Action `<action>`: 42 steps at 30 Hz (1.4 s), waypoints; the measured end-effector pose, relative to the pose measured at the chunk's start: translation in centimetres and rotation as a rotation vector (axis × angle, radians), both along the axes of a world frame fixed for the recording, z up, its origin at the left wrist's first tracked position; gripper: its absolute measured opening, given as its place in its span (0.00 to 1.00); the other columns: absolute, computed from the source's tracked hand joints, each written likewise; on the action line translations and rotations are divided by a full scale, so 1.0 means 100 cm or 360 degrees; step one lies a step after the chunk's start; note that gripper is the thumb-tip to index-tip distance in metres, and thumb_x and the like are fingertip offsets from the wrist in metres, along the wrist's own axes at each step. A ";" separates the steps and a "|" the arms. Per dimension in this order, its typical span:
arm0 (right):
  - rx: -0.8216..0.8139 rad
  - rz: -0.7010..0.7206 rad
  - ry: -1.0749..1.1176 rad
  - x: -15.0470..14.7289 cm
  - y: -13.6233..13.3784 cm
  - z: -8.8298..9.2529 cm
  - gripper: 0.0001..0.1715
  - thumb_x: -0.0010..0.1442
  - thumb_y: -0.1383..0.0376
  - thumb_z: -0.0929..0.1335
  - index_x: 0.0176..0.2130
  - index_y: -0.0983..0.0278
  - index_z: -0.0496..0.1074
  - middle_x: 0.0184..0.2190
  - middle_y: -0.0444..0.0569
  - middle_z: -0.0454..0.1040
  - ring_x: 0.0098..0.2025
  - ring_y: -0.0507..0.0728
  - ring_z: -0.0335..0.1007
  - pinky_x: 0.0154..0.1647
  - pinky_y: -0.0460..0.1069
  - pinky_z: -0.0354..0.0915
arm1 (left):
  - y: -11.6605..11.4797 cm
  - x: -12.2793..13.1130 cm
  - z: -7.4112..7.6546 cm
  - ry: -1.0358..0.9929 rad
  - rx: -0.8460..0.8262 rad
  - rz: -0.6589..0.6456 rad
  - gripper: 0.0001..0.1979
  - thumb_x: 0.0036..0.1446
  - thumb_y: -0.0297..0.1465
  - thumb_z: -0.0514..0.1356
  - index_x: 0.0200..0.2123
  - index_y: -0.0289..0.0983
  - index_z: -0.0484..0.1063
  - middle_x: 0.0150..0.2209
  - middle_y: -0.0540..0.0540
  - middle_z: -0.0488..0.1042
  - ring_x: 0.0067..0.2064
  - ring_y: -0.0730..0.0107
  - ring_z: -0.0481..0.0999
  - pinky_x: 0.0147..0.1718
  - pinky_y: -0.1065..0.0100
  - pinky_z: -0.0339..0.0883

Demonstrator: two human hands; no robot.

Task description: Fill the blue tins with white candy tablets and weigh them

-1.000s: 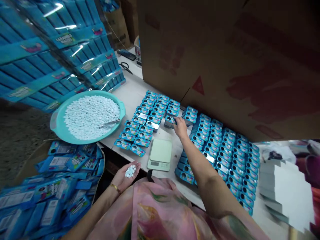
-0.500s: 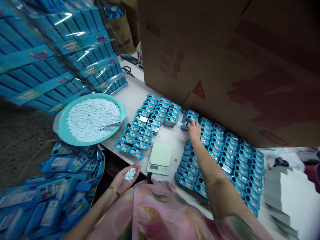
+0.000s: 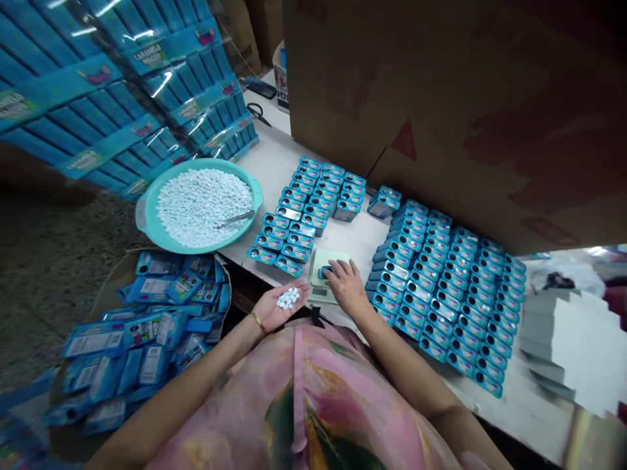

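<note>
My left hand (image 3: 283,305) is palm up and cupped, with a small heap of white candies (image 3: 288,298) lying in it. Just to its right, my right hand (image 3: 347,287) has its fingers on a small blue tin (image 3: 324,271) over the kitchen scale (image 3: 333,256). The hand hides part of the tin, and whether the tin rests on the scale I cannot tell. Left of the scale stand rows of blue tins (image 3: 295,252), and a larger block of upright tins (image 3: 441,307) fills the right side.
A turquoise basin (image 3: 142,215) of white candies, with a metal scoop (image 3: 238,219), stands at the left. Below it is a carton of blue packs (image 3: 151,287). Wrapped blue boxes (image 3: 112,98) rise behind; a large cardboard box (image 3: 392,78) walls the back. Scissors (image 3: 258,114) lie near it.
My right hand has come from the back tins toward me to the scale, bringing a blue tin. The left hand still holds the candies. The camera view has shifted.
</note>
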State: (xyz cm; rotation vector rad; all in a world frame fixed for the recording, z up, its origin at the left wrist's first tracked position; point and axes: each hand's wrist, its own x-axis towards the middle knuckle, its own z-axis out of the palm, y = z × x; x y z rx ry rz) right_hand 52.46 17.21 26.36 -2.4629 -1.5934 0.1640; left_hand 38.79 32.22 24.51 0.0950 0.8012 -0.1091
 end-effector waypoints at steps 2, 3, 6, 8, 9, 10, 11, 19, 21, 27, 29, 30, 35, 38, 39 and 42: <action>0.0071 0.0089 0.0110 -0.021 0.008 0.004 0.17 0.59 0.66 0.61 0.49 0.61 0.64 0.48 0.53 0.64 0.46 0.60 0.57 0.46 0.55 0.58 | 0.000 -0.001 -0.001 -0.0010 -0.0019 -0.0029 0.13 0.56 0.25 0.49 0.42 0.26 0.68 0.38 0.36 0.74 0.42 0.59 0.74 0.42 0.60 0.68; 0.0077 0.0167 0.0179 -0.033 0.013 0.005 0.17 0.59 0.66 0.61 0.49 0.61 0.63 0.46 0.53 0.65 0.44 0.59 0.59 0.43 0.53 0.60 | 0.000 -0.003 -0.002 0.0007 -0.0031 -0.0048 0.12 0.56 0.26 0.49 0.40 0.27 0.68 0.35 0.37 0.75 0.39 0.61 0.75 0.40 0.61 0.69; 0.0021 0.0303 0.0337 -0.063 0.029 0.004 0.19 0.58 0.67 0.61 0.50 0.63 0.62 0.42 0.52 0.67 0.41 0.57 0.60 0.37 0.50 0.63 | -0.002 -0.012 -0.008 0.0095 -0.0052 -0.0099 0.10 0.57 0.27 0.49 0.33 0.29 0.69 0.27 0.42 0.74 0.31 0.67 0.76 0.35 0.66 0.71; -0.0015 0.0283 0.0391 -0.075 0.035 -0.002 0.18 0.57 0.68 0.62 0.49 0.65 0.63 0.40 0.52 0.67 0.41 0.57 0.60 0.33 0.49 0.64 | -0.002 -0.019 -0.012 0.0149 -0.0045 -0.0127 0.09 0.57 0.28 0.50 0.32 0.30 0.68 0.26 0.43 0.74 0.31 0.68 0.76 0.34 0.67 0.71; -0.0024 0.0276 0.0408 -0.079 0.037 -0.004 0.16 0.57 0.68 0.62 0.47 0.65 0.63 0.39 0.51 0.67 0.40 0.57 0.61 0.31 0.48 0.64 | -0.002 -0.023 -0.013 0.0178 -0.0036 -0.0135 0.08 0.57 0.27 0.50 0.32 0.31 0.68 0.26 0.44 0.74 0.31 0.68 0.76 0.35 0.67 0.71; -0.0029 0.0278 0.0418 -0.081 0.038 -0.007 0.14 0.57 0.68 0.62 0.45 0.65 0.65 0.38 0.51 0.67 0.40 0.57 0.61 0.29 0.47 0.64 | -0.001 -0.027 -0.014 0.0210 -0.0027 -0.0146 0.08 0.56 0.27 0.50 0.33 0.31 0.68 0.26 0.45 0.74 0.31 0.68 0.76 0.34 0.67 0.71; -0.0033 0.0288 0.0422 -0.083 0.038 -0.009 0.12 0.56 0.68 0.63 0.43 0.66 0.66 0.37 0.50 0.68 0.39 0.57 0.62 0.27 0.47 0.63 | -0.001 -0.030 -0.015 0.0242 -0.0021 -0.0159 0.08 0.56 0.27 0.51 0.33 0.31 0.68 0.25 0.45 0.74 0.30 0.68 0.76 0.34 0.67 0.71; 0.0160 0.0253 0.0499 -0.094 0.035 -0.016 0.06 0.55 0.68 0.64 0.36 0.63 0.68 0.34 0.48 0.67 0.36 0.56 0.63 0.26 0.47 0.62 | 0.003 -0.037 -0.019 0.0275 -0.0061 -0.0228 0.08 0.55 0.24 0.50 0.31 0.29 0.68 0.22 0.45 0.73 0.25 0.69 0.75 0.28 0.67 0.71; 0.0249 0.0230 0.0577 -0.094 0.033 -0.017 0.06 0.54 0.68 0.64 0.35 0.62 0.68 0.35 0.48 0.68 0.37 0.55 0.63 0.31 0.46 0.63 | 0.002 -0.036 -0.020 0.0231 -0.0070 -0.0237 0.08 0.55 0.24 0.50 0.30 0.30 0.68 0.22 0.45 0.72 0.25 0.70 0.75 0.27 0.69 0.71; 0.0527 -0.0103 0.0750 -0.062 0.012 -0.012 0.10 0.54 0.70 0.62 0.37 0.63 0.69 0.34 0.47 0.68 0.40 0.52 0.63 0.41 0.47 0.63 | -0.003 -0.031 -0.019 0.0197 -0.0047 -0.0227 0.11 0.55 0.24 0.49 0.38 0.27 0.68 0.31 0.37 0.75 0.36 0.63 0.76 0.37 0.64 0.70; 0.0703 -0.0348 0.0848 -0.041 0.003 -0.012 0.10 0.54 0.70 0.62 0.37 0.63 0.69 0.34 0.47 0.68 0.37 0.52 0.65 0.38 0.48 0.63 | -0.004 -0.029 -0.017 0.0171 -0.0028 -0.0248 0.14 0.55 0.24 0.49 0.43 0.26 0.67 0.37 0.34 0.75 0.42 0.58 0.74 0.40 0.60 0.69; 0.0769 -0.0454 0.0886 -0.031 0.000 -0.013 0.10 0.53 0.70 0.62 0.37 0.63 0.69 0.33 0.48 0.68 0.35 0.52 0.65 0.36 0.48 0.64 | -0.004 -0.029 -0.017 0.0168 -0.0019 -0.0256 0.15 0.55 0.24 0.50 0.45 0.26 0.66 0.39 0.33 0.74 0.44 0.57 0.73 0.41 0.60 0.68; 0.0797 -0.0567 0.0877 0.002 -0.002 -0.018 0.10 0.53 0.69 0.63 0.37 0.63 0.70 0.33 0.47 0.68 0.33 0.52 0.65 0.36 0.47 0.64 | -0.005 -0.029 -0.016 0.0164 0.0007 -0.0239 0.15 0.54 0.24 0.51 0.45 0.26 0.66 0.41 0.33 0.74 0.45 0.56 0.72 0.42 0.60 0.68; 0.0697 -0.0492 0.0737 0.006 0.002 -0.020 0.11 0.55 0.69 0.62 0.38 0.62 0.70 0.36 0.49 0.69 0.38 0.54 0.65 0.41 0.49 0.63 | -0.006 -0.030 -0.017 0.0173 0.0015 -0.0237 0.14 0.54 0.24 0.52 0.44 0.26 0.67 0.40 0.33 0.74 0.45 0.56 0.72 0.41 0.61 0.68; 0.0663 -0.0470 0.0688 0.006 0.002 -0.020 0.12 0.55 0.69 0.62 0.39 0.62 0.71 0.37 0.50 0.69 0.40 0.54 0.65 0.43 0.49 0.63 | -0.006 -0.030 -0.017 0.0173 0.0020 -0.0235 0.14 0.54 0.24 0.52 0.43 0.26 0.67 0.40 0.33 0.74 0.45 0.56 0.72 0.41 0.61 0.68; 0.0640 -0.0411 0.0641 0.006 -0.001 -0.018 0.13 0.58 0.67 0.61 0.41 0.61 0.70 0.39 0.50 0.70 0.43 0.55 0.65 0.46 0.50 0.62 | -0.006 -0.030 -0.017 0.0166 0.0025 -0.0234 0.13 0.53 0.24 0.52 0.43 0.26 0.67 0.40 0.33 0.74 0.45 0.56 0.72 0.42 0.61 0.68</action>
